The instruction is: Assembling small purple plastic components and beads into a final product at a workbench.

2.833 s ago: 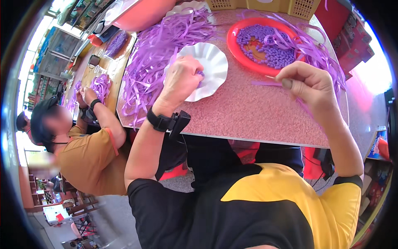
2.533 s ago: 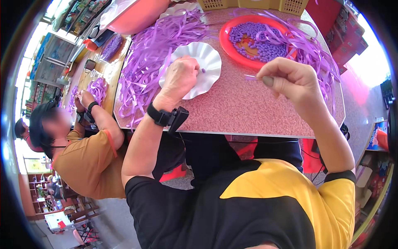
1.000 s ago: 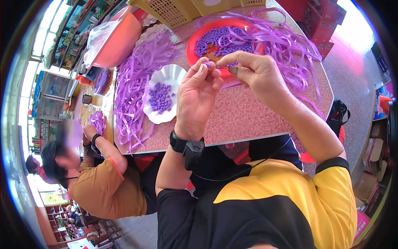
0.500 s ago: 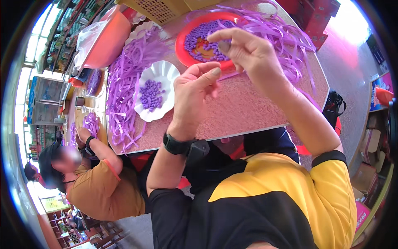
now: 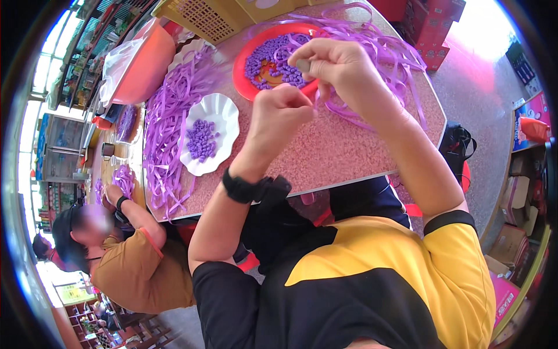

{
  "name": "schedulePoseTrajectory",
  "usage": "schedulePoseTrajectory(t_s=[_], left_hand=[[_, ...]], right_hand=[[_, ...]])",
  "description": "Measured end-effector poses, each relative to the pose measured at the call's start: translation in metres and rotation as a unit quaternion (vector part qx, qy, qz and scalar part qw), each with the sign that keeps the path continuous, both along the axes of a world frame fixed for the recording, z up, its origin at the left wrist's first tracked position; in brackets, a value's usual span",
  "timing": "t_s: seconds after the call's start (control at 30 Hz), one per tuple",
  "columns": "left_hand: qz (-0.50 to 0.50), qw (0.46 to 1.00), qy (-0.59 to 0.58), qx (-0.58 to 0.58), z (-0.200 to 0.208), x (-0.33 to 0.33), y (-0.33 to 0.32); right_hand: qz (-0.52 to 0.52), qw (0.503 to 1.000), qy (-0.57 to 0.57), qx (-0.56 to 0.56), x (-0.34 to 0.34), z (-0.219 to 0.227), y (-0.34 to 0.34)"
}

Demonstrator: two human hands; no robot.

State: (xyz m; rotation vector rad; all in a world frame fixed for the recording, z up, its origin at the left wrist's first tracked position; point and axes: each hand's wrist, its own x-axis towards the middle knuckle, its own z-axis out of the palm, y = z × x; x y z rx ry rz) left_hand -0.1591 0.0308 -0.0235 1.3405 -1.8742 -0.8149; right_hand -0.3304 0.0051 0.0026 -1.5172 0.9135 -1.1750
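Observation:
Over the table's middle, my left hand [image 5: 280, 119] is closed with its fingers curled inward. My right hand [image 5: 343, 67] is just beyond it to the right, thumb and fingertips pinched together. Whatever they grip is hidden or too small to make out; a bit of purple strip shows between them. Behind the hands lies a red-orange plate [image 5: 239, 78] of small purple bead-like pieces [image 5: 269, 58]. A white scalloped dish [image 5: 224, 119] to the left holds more small purple pieces [image 5: 201, 139]. Long purple ribbon strips [image 5: 163, 128] spread left of it, and further strips [image 5: 386, 58] lie at the right.
A yellow basket [image 5: 203, 20] and a large orange tub [image 5: 148, 67] stand at the far side. The pinkish speckled table [image 5: 349, 154] ends near my body. A person in a brown shirt [image 5: 142, 270] works at the left table. Red boxes [image 5: 427, 35] stand at the far right.
My left hand has turned over and closed, its fingers curling in near the right hand. The right hand has shifted slightly left and tightened its pinch. The whole view has shifted slightly.

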Motion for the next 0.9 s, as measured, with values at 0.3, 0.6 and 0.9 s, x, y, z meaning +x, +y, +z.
schedulePoseTrajectory(t_s=[0.3, 0.6, 0.9], left_hand=[[0.004, 0.884, 0.372, 0.284, 0.011, 0.032, 0.034], [-0.012, 0.89, 0.378, 0.253, 0.008, 0.059, 0.058], [-0.152, 0.837, 0.524, 0.049, 0.017, 0.039, 0.03]], right_hand=[[0.113, 0.986, 0.123, 0.002, 0.012, -0.023, -0.007], [0.022, 0.992, 0.121, 0.0, 0.012, -0.025, -0.01], [0.092, 0.98, 0.175, 0.014, 0.024, -0.036, -0.005]])
